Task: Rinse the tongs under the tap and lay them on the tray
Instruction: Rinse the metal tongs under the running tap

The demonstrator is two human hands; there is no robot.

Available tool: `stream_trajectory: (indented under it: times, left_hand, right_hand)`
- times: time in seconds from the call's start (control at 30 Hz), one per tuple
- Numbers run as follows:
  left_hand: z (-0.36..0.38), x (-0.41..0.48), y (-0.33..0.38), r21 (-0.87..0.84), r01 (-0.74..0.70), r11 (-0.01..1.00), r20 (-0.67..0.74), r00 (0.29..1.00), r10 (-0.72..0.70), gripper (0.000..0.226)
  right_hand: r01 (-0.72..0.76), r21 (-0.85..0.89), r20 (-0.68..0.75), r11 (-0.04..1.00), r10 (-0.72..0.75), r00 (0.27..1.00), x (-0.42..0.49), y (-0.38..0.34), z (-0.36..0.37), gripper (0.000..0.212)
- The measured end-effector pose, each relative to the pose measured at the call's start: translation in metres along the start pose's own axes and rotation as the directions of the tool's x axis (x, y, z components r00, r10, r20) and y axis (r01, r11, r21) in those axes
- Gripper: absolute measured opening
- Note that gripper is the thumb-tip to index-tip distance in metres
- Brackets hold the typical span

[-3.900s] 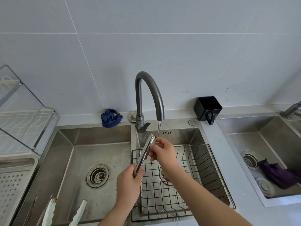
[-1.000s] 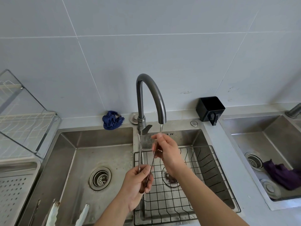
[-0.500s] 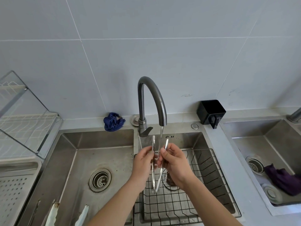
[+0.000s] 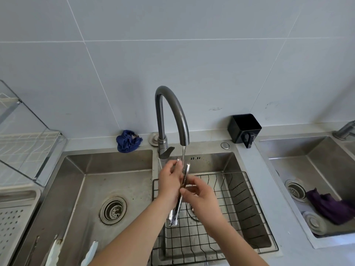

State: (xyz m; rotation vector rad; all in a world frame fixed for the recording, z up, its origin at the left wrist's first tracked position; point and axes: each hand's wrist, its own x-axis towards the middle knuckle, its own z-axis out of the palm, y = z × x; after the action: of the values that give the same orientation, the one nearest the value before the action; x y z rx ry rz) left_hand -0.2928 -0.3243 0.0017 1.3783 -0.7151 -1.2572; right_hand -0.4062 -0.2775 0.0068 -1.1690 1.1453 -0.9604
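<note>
Metal tongs [image 4: 185, 174] stand almost upright under the dark curved tap [image 4: 172, 112], tips up and hinge end [image 4: 173, 217] down. A thin stream of water [image 4: 183, 153] runs from the spout onto them. My left hand [image 4: 169, 181] is wrapped around the tongs' upper arms. My right hand [image 4: 201, 198] pinches them lower down, thumb and fingers on the metal. Both hands hover over the right basin with its black wire basket [image 4: 240, 198]. A perforated tray [image 4: 11, 217] sits at the far left.
More tongs with white tips [image 4: 55, 248] lie at the front of the left basin [image 4: 92, 189]. A blue cloth [image 4: 127, 141] and a black holder [image 4: 244, 127] sit on the back ledge. A dish rack [image 4: 25, 146] stands left. A second sink [image 4: 311, 179] with a purple cloth [image 4: 330, 206] is right.
The tongs' arms were spread apart half a second ago and are now squeezed nearly together. My right hand has slid down the tongs; my left has moved higher on them.
</note>
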Motion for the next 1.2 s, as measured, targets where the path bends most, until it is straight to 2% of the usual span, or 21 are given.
stream_trajectory:
  times: [0.03,0.1,0.17,0.23,0.3,0.37,0.47,0.6,0.7,0.77,0.87,1.0,1.13,1.2]
  left_hand:
    - [0.002,0.0,0.002,-0.018,-0.005,1.0,-0.01,1.0,0.005,0.024]
    - [0.005,0.002,0.007,-0.007,0.012,1.0,-0.032,0.999,-0.012,0.032]
    - [0.009,0.003,0.009,-0.02,0.102,0.995,-0.023,0.994,-0.102,0.035]
    - [0.011,0.002,0.011,-0.14,0.209,0.968,0.067,0.977,-0.201,0.034]
    - [0.013,0.001,0.015,-0.195,0.231,0.953,0.122,0.97,-0.21,0.026]
    - [0.015,0.001,0.018,-0.193,0.202,0.96,0.126,0.976,-0.18,0.024]
    - [0.015,0.002,0.018,-0.177,0.174,0.969,0.108,0.982,-0.156,0.024]
    - [0.008,0.004,0.019,-0.222,0.19,0.956,0.05,0.982,-0.183,0.021]
    - [0.002,0.007,0.021,-0.281,0.192,0.94,0.021,0.981,-0.194,0.027]
    - [-0.003,0.009,0.022,-0.281,0.183,0.942,0.056,0.983,-0.174,0.019]
    - [-0.009,0.007,0.022,-0.303,0.203,0.931,0.177,0.972,-0.154,0.03]
    - [-0.003,0.004,0.02,-0.27,0.205,0.941,0.146,0.975,-0.171,0.016]
    - [-0.001,0.007,0.024,-0.295,0.276,0.915,0.177,0.957,-0.232,0.034]
    - [0.0,0.008,0.024,-0.273,0.269,0.924,0.191,0.956,-0.222,0.034]
  right_hand:
    - [0.004,-0.086,-0.012,0.996,-0.005,1.0,-0.003,0.004,0.001,0.021]
    - [-0.069,-0.071,-0.074,0.995,0.064,0.995,-0.009,0.012,0.007,0.018]
    - [-0.217,0.079,-0.114,0.973,0.225,0.968,-0.014,0.017,0.011,0.028]
    - [-0.347,0.23,-0.054,0.909,0.368,0.928,-0.018,0.02,0.015,0.039]
    - [-0.392,0.316,0.013,0.864,0.409,0.912,-0.023,0.022,0.02,0.034]
    - [-0.382,0.342,-0.004,0.858,0.408,0.913,-0.028,0.024,0.022,0.026]
    - [-0.38,0.332,-0.024,0.863,0.411,0.912,-0.029,0.023,0.021,0.027]
    - [-0.382,0.231,0.023,0.895,0.387,0.922,-0.024,0.013,0.014,0.026]
    - [-0.382,0.169,0.049,0.909,0.379,0.924,-0.021,0.006,0.009,0.025]
    - [-0.382,0.159,0.051,0.91,0.379,0.924,-0.021,0.006,0.006,0.025]
    - [-0.376,0.192,0.061,0.906,0.371,0.926,-0.025,0.009,0.005,0.026]
    - [-0.362,0.168,0.071,0.917,0.356,0.932,-0.025,0.013,0.005,0.021]
    - [-0.346,0.115,0.068,0.931,0.34,0.938,-0.023,0.014,0.007,0.021]
    - [-0.341,0.132,0.057,0.931,0.336,0.94,-0.021,0.015,0.007,0.022]
